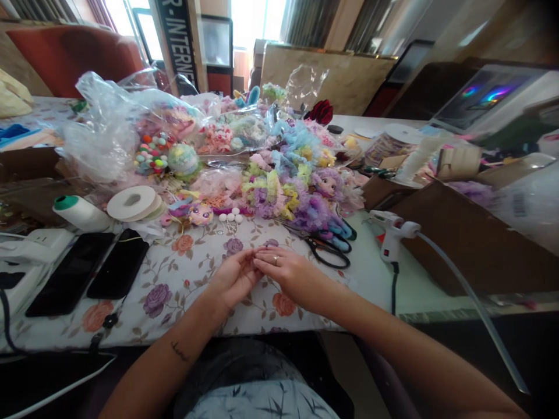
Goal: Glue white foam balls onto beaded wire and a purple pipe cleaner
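Observation:
My left hand (236, 276) rests palm up near the front of the flowered tablecloth (196, 302). Across its fingertips lies my right hand (286, 269), palm down, with a ring on one finger. The right fingers are stretched out, and the left ones are partly covered by them. I see no object between the two hands. To the right lie black-handled scissors (329, 249), their blades under ruffled fabric. Just beyond the hands are white beads (230, 217) and a doll's head (201, 214) with painted eyes.
A heap of colourful ruffled trims (266, 192) and plastic bags (105, 128) spans the back. At left are a ribbon spool (133, 203), a thread cone (81, 212) and two phones (120, 265). A hot glue gun (393, 233) stands right, beside a cardboard box (463, 233).

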`<state>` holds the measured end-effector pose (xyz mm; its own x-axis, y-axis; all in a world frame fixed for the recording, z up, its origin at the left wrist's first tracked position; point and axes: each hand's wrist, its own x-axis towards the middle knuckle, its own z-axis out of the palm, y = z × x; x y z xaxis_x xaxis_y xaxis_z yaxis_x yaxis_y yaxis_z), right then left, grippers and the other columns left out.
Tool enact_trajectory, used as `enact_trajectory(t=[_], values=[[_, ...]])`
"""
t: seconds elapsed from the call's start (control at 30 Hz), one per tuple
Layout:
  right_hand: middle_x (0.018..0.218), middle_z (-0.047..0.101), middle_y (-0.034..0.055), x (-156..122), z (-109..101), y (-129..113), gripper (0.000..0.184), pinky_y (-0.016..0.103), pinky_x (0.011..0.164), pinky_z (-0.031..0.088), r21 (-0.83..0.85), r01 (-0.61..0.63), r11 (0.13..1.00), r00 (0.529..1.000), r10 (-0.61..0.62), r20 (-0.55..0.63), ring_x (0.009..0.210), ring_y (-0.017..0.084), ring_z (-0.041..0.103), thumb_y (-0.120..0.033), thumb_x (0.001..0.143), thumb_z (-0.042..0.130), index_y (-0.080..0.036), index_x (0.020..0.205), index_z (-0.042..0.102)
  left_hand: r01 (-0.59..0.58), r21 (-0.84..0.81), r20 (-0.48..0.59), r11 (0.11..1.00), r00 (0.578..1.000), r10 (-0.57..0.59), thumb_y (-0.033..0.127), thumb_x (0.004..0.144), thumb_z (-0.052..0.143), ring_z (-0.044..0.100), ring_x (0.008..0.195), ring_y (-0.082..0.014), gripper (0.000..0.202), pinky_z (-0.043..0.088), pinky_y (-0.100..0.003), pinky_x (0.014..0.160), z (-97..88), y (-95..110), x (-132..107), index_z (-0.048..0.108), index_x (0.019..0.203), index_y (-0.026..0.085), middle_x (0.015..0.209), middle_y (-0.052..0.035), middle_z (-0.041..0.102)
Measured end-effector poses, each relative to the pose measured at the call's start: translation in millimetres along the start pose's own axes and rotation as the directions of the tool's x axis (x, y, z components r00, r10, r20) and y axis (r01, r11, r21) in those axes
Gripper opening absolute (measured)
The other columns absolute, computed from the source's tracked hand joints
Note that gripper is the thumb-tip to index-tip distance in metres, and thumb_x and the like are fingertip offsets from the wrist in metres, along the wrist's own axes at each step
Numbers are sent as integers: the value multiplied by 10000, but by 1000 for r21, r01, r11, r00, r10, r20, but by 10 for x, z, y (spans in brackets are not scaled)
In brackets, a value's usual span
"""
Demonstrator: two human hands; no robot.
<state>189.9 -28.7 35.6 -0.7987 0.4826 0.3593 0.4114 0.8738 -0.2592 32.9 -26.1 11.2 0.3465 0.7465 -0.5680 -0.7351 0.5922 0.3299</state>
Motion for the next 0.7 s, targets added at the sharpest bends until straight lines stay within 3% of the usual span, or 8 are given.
enact_trajectory(t=[0.1, 0.23, 0.3, 0.37, 0.47, 0.6, 0.7], values=[[1258, 645, 231, -212, 84, -32, 355, 453, 1076, 463, -169, 26, 985, 996, -40, -77, 1246, 274, 574, -42, 897, 470, -13, 1221, 614, -21, 3, -37, 1000, 999, 21, 49, 929, 408, 680, 689, -136, 297, 552, -210, 676, -72, 104, -23, 679, 808, 44, 760, -119, 702], [1326, 554, 320, -556, 406, -116, 410, 526, 1040, 478, -316, -252, 915, 966, 218, -139, 1340, 339, 460, -48, 919, 407, 49, 1297, 532, -106, -18, -113, 994, 988, 103, 54, 917, 441, 697, 776, -157, 242, 570, -260, 792, -156, 227, -40, 664, 831, 92, 771, -100, 705], [1350, 545, 297, -668, 551, -206, 433, 521, 1030, 489, -305, -259, 916, 966, 246, -81, 1345, 334, 452, -30, 917, 380, 26, 1324, 518, -130, -16, -125, 991, 984, 127, 56, 914, 451, 700, 797, -159, 224, 569, -265, 811, -166, 257, -41, 659, 852, 111, 784, -93, 707], [1360, 564, 236, -726, 613, -304, 436, 476, 1044, 491, -264, -207, 942, 978, 203, -42, 1333, 299, 477, -15, 925, 357, -18, 1321, 540, -135, -9, -114, 991, 984, 133, 59, 914, 454, 702, 808, -159, 216, 567, -266, 827, -164, 264, -40, 654, 864, 122, 794, -88, 707], [1269, 653, 176, -752, 545, -385, 385, 403, 1026, 519, -243, -99, 965, 995, 92, -38, 1239, 259, 582, -39, 955, 347, -45, 1225, 622, -131, -4, -104, 991, 986, 130, 58, 912, 458, 702, 809, -157, 206, 564, -267, 840, -168, 251, -33, 649, 870, 122, 802, -89, 707], [1046, 747, 184, -742, 370, -309, 337, 401, 920, 589, -287, 112, 951, 988, -138, -69, 1044, 282, 699, -44, 951, 371, -22, 1020, 700, -124, 0, -104, 992, 987, 123, 48, 897, 472, 698, 806, -159, 190, 559, -268, 843, -198, 234, -13, 650, 863, 102, 804, -101, 705], [983, 754, 206, -760, 304, -224, 323, 406, 883, 605, -257, 208, 944, 967, -238, -93, 1027, 295, 706, -28, 939, 382, -12, 964, 703, -117, 2, -102, 993, 988, 116, 46, 891, 471, 697, 831, -169, 194, 551, -277, 865, -205, 245, -15, 656, 851, 89, 816, -117, 707]])
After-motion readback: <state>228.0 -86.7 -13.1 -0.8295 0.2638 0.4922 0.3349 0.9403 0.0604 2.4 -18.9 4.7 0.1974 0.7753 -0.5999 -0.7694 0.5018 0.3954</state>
